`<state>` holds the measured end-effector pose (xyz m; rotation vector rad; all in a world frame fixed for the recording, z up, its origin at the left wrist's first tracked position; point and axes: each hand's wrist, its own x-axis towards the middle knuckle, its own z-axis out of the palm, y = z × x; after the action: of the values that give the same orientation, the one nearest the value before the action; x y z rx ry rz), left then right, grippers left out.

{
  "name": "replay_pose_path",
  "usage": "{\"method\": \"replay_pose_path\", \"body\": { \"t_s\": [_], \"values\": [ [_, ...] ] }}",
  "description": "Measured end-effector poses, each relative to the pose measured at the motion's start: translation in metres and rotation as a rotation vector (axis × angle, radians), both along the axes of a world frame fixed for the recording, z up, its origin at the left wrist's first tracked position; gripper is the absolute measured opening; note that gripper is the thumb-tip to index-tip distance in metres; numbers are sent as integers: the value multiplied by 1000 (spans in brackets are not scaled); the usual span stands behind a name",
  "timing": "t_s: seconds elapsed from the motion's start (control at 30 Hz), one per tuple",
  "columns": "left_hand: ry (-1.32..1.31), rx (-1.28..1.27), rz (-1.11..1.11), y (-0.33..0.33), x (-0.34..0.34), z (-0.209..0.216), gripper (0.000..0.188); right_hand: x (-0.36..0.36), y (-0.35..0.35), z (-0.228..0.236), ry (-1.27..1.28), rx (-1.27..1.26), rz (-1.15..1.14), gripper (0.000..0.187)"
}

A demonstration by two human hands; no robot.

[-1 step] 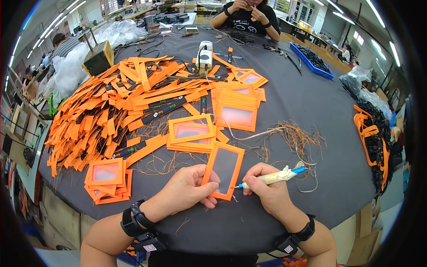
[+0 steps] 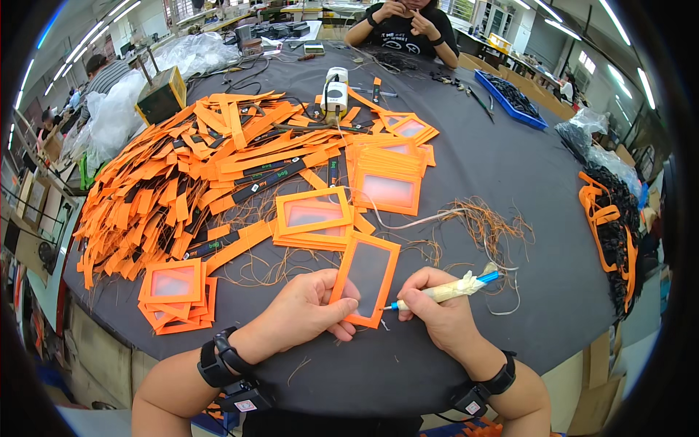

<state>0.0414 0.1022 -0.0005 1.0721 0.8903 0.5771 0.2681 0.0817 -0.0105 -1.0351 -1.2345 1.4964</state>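
Between the thumb and fingers of my left hand (image 2: 314, 309) is an orange-bordered clear window panel (image 2: 373, 271), tilted up off the dark tabletop. My right hand (image 2: 439, 309) is closed round a blue pen-like tool (image 2: 444, 290) wrapped in pale tape. Its thin tip is at the panel's lower right edge; whether they touch I cannot tell. Just beyond the held panel, similar panels (image 2: 309, 213) lie in a stack, with another stack (image 2: 389, 191) farther back. A smaller pile of panels (image 2: 173, 282) sits to the left of my left hand.
A large heap of orange and black strips (image 2: 182, 175) covers the table's left side. A white plug adapter (image 2: 335, 96) stands behind the stacks, its pale cord running toward loose orange threads (image 2: 486, 226). A blue tray (image 2: 511, 98) lies far right. Across the table sits another person (image 2: 404, 33).
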Motion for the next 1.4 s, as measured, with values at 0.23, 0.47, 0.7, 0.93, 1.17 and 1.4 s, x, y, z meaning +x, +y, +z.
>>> {"method": "replay_pose_path", "body": {
  "t_s": [0.23, 0.47, 0.7, 0.93, 1.17, 1.4],
  "values": [
    [-16, -6, -4, 0, -2, 0, 17, 2, 0, -1, 158, 44, -68, 11],
    [-20, -31, 7, 1, -2, 1, 17, -1, -1, -1, 51, 47, -44, 13],
    [-45, -42, 2, 2, -2, -1, 18, -1, -1, -2, 7, 57, -6, 14],
    [-17, -37, 4, 2, -2, 1, 18, -2, 0, -1, 17, 49, -11, 15],
    [-16, -41, 1, 2, -2, 0, 18, -1, 0, -2, 6, 48, -6, 15],
    [-19, -43, 4, 2, -2, 0, 18, 0, 0, -3, 38, 49, -24, 14]
  ]
}}
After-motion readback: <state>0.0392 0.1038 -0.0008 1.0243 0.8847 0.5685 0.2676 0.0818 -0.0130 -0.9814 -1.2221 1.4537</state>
